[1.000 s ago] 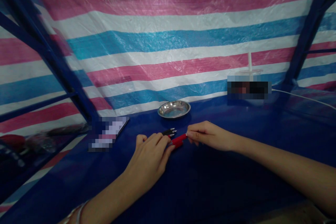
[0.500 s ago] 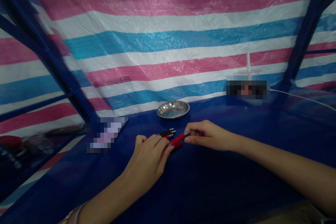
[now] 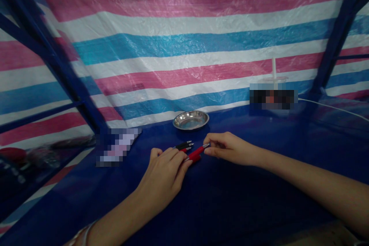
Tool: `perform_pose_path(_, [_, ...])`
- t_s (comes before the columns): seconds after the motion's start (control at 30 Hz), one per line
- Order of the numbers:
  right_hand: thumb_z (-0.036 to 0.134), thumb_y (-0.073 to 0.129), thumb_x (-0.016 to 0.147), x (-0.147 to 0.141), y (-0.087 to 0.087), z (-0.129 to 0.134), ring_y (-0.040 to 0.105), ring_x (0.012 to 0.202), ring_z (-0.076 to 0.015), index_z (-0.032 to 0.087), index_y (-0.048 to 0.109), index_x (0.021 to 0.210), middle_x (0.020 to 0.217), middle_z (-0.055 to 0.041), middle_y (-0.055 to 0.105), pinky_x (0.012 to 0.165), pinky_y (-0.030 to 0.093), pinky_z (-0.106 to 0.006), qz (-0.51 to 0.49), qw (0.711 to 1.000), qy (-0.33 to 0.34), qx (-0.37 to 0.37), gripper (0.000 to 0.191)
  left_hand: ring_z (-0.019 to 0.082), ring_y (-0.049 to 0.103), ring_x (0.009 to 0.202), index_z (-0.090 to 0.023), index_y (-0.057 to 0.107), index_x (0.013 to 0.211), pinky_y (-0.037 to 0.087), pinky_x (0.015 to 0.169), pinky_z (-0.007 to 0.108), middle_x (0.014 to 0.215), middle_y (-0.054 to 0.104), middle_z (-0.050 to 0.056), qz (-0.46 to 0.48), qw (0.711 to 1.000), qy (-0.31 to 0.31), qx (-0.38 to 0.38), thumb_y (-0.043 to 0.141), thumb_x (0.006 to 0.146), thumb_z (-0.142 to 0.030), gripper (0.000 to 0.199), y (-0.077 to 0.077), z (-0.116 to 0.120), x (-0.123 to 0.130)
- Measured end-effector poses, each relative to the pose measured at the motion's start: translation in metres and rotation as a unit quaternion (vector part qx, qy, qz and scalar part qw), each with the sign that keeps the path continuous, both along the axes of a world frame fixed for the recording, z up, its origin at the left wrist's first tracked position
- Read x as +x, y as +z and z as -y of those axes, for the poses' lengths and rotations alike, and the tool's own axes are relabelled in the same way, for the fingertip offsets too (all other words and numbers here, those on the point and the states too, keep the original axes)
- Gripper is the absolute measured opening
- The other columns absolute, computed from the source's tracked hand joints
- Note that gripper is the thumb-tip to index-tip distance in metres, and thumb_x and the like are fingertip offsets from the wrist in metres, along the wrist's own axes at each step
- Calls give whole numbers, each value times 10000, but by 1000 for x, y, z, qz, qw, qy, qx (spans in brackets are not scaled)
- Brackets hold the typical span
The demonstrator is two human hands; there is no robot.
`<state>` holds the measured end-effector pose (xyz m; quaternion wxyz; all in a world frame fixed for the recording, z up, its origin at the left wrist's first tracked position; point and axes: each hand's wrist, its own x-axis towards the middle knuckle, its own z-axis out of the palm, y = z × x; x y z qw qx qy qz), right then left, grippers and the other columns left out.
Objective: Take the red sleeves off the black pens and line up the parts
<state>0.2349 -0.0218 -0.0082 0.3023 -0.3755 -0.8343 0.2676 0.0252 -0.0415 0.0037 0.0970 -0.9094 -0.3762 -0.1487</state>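
The right hand (image 3: 230, 149) pinches the red pen (image 3: 196, 153) near its tip between thumb and fingers, over a blue-covered table (image 3: 230, 200). The left hand (image 3: 163, 177) lies fingers together at the pen's other end, beside a black pen (image 3: 181, 146); any grip there cannot be confirmed. A steel dish (image 3: 190, 120) sits behind. A striped tarp (image 3: 184, 50) lines the blue metal frame (image 3: 337, 34).

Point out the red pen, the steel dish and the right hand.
Red pen (image 3: 196, 153): head view, on the red barrel.
Steel dish (image 3: 190, 127): head view, on the front rim.
Right hand (image 3: 230, 148): head view, on the back of the hand.
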Motion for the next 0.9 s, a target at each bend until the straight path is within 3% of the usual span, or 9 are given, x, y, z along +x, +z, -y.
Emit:
perform_pose_path(0.17, [341,346,849,1,-2,-4,437,550,-74,138,513,712,594,14,476,529,334,-199,10,1000,11,21,296,189,492,723,-168,522,812,255,643,350,788,574,23,7,1000,-7,0,334,893,-228,213,-2,-2,0])
perform_pose_path(0.3, [327,446,805,0,-3,-3,409,494,-62,144,513,822,565,39,457,473,308,-183,-7,1000,7,-2,196,191,490,720,-167,519,796,256,644,352,774,573,21,7,1000,-7,3,339,891,-228,212,-3,-3,0])
perform_pose_path(0.4, [394,504,761,0,-3,-2,402,483,-61,148,505,885,563,47,457,458,298,-182,-13,1000,-4,-18,276,191,490,722,-166,517,783,257,644,350,770,576,21,6,1000,-4,0,340,890,-222,215,-2,-2,0])
perform_pose_path(0.6, [411,363,831,2,-1,-3,428,535,-73,133,540,717,582,14,487,519,325,-202,7,1000,-2,12,349,189,497,731,-168,525,796,255,646,347,785,580,20,11,1000,-10,-7,352,886,-219,202,-2,-2,0])
perform_pose_path(0.9, [319,470,790,-2,0,0,394,484,-61,142,516,809,550,44,439,463,298,-186,-24,999,6,-21,184,191,501,729,-169,530,797,258,648,347,785,582,19,9,1000,-7,-10,359,883,-218,197,-2,-2,0])
